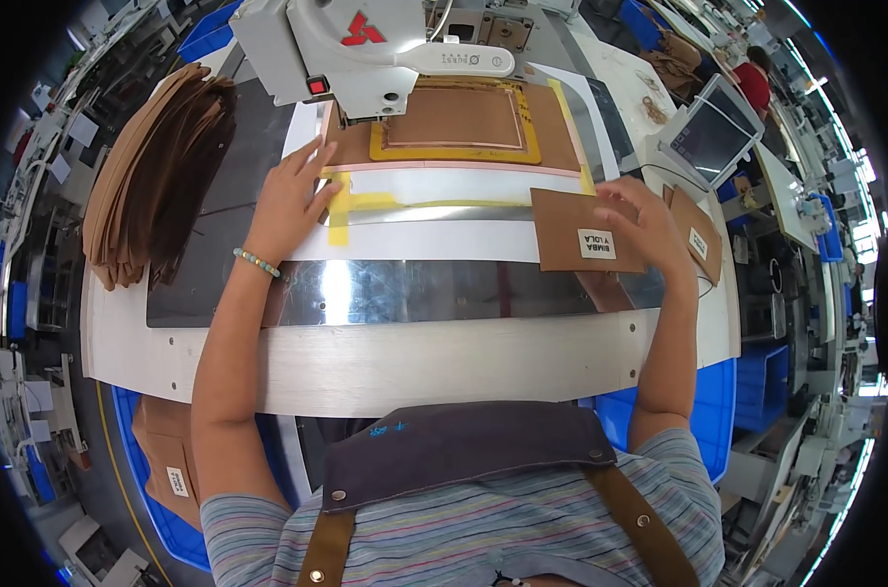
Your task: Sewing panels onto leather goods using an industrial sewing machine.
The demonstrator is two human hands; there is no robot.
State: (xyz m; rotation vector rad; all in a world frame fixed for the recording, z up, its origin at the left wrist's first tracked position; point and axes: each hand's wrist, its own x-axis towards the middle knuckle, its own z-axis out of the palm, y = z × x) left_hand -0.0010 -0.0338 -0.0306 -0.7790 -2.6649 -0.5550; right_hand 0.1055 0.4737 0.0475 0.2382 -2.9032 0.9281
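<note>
White printed label (596, 244) on brown panel (568, 215)

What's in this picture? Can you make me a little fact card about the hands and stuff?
Left hand grip: fingers spread, beside the left edge of a brown sheet
Right hand grip: over a labelled brown piece; can't tell if it's holding it
Machine: white, above the sheet
Yellow frame: lying on the sheet
Brown stack: left of the left hand
Screen: at the right
Blue bin: low, at the right
</note>
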